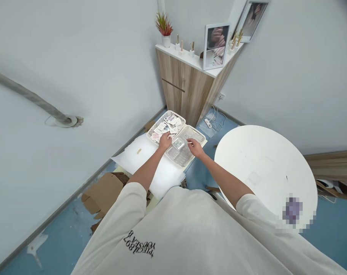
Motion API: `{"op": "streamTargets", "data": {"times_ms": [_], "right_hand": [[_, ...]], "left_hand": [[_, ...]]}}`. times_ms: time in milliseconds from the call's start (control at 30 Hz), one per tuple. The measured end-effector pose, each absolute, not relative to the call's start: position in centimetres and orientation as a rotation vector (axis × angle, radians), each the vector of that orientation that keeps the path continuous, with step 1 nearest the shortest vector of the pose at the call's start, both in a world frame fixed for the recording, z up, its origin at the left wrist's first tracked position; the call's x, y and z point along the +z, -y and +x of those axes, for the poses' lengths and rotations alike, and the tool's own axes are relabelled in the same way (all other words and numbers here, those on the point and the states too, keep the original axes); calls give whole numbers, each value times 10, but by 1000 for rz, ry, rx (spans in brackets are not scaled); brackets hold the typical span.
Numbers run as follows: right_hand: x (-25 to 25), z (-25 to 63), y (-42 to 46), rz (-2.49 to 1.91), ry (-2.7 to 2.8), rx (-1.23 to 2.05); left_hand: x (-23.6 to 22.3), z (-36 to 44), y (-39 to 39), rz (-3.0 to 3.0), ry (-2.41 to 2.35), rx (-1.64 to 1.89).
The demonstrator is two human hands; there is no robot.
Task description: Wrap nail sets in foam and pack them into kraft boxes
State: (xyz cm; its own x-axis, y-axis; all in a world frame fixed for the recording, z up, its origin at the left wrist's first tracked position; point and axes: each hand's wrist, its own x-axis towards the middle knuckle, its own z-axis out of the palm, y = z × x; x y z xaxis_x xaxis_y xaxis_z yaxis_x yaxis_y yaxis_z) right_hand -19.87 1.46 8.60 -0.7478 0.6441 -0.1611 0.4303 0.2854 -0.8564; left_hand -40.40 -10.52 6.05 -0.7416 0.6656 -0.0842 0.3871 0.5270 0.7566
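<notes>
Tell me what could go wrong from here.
The loose, mostly white flat packets piled in the white perforated plastic basket could spill if the left hand catches the rim. The small clear rectangular plastic box might tip if the right hand knocks it.

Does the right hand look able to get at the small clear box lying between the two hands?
Probably yes: the right hand is close beside the small clear box, with nothing visible between them. The left hand is on the box's other side, leaving that approach free.
</notes>
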Motion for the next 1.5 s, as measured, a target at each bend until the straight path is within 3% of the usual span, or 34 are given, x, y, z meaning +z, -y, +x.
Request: {"op": "streamTargets", "data": {"times_ms": [300, 567, 800, 1100, 1500], "right_hand": [[79, -235, -13, -1029, 2349, 1532], [74, -236, -26, -1074, 2338, 1531], [77, -240, -22, -1055, 2357, 1567], [81, -237, -22, -1013, 2255, 1596], [74, -138, -64, -1289, 1658, 1569]], "left_hand": [[28, -455, 100, 899, -2532, 614], [33, -457, 94, 925, -2510, 509], [51, -458, 101, 988, -2621, 820], [66, -438, 78, 634, -2419, 1409], [79, -274, 1, 844, -1906, 1400]]}}
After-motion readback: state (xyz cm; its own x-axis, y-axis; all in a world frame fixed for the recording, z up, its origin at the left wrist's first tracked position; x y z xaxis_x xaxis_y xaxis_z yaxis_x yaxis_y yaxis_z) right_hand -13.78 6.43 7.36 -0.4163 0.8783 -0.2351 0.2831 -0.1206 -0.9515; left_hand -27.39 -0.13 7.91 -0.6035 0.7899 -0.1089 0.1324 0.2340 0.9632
